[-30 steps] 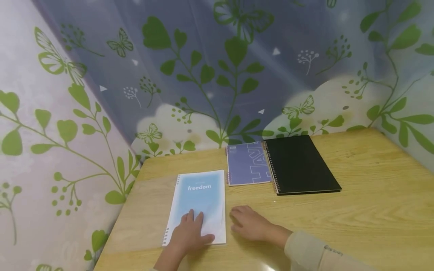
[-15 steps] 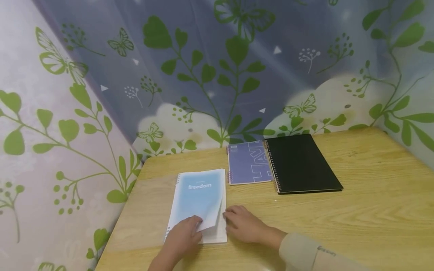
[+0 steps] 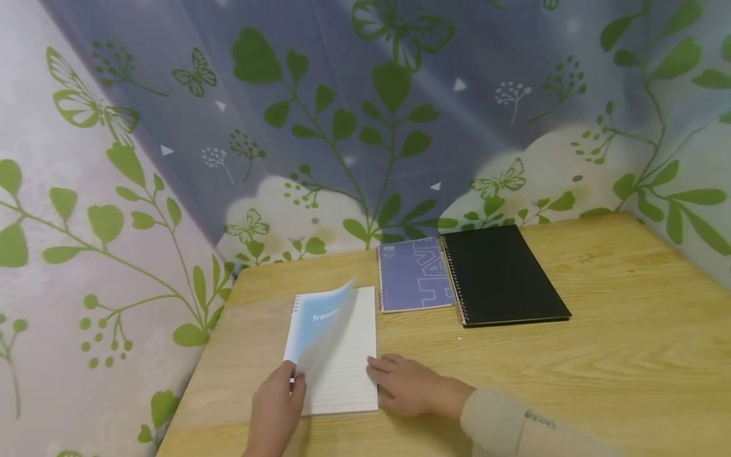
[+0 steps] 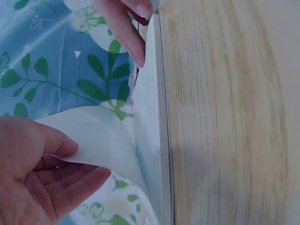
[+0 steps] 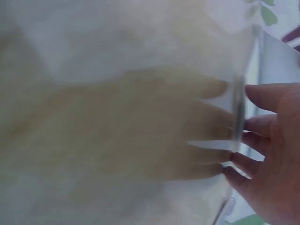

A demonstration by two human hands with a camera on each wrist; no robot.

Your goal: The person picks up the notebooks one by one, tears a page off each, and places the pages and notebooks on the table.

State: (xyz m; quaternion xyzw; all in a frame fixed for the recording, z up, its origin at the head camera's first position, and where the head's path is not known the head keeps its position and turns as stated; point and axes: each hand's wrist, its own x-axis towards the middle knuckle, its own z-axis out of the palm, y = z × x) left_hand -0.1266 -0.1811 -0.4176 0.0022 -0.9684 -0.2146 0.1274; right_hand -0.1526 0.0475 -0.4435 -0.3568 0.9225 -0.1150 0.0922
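Observation:
A spiral notebook point(image 3: 345, 374) with ruled white pages lies on the table, its blue "freedom" cover point(image 3: 311, 324) lifted and bent over to the left. My left hand point(image 3: 276, 406) pinches the cover's lower free corner between thumb and fingers. In the left wrist view, the pale inner side of the cover point(image 4: 101, 133) curves up from the pages. Along the notebook's right edge, my right hand point(image 3: 408, 384) rests with its fingertips touching the pages. The right wrist view has that hand point(image 5: 276, 145) with fingers extended against the notebook's edge.
Behind the notebook lie a smaller purple notebook point(image 3: 411, 276) and a black spiral notebook point(image 3: 505, 276), side by side. The wooden table point(image 3: 617, 355) meets a leaf-and-butterfly patterned curtain point(image 3: 320, 114) at the back and left.
My left hand has gone from lying on the closed cover to lifting its corner and drawing it leftward, baring the ruled page. My right hand has moved slightly left onto the notebook's edge.

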